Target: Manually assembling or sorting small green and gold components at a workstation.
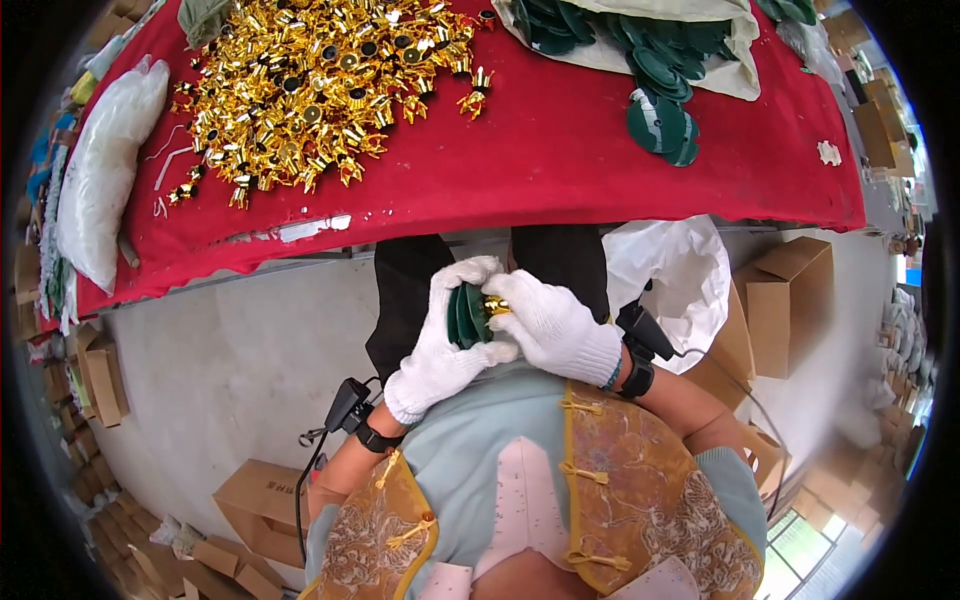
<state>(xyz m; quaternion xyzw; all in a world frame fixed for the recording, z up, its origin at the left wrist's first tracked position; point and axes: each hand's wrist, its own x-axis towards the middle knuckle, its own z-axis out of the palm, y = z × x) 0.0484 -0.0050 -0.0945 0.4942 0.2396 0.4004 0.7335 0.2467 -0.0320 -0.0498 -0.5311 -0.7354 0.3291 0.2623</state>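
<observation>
White knit gloves cover both hands, which meet above my lap. My left hand (445, 330) is wrapped round a small stack of dark green discs (467, 317). Against the right side of that stack, my right hand (545, 320) pinches a small shiny gold piece (495, 306). The fingers hide most of the gold piece, and I cannot tell whether it is fixed to the disc. A large heap of similar gold pieces (310, 100), some with dark round ends, lies on the red-covered table (560, 165). More green discs (662, 125) spill from a cream sack (735, 60) at the far right.
A stuffed clear plastic bag (105, 180) lies at the table's left end. White sacking (675, 265) and an open cardboard box (790, 300) stand right of my legs. Another carton (262, 505) is on the floor at lower left. Cables hang from devices on both wrists.
</observation>
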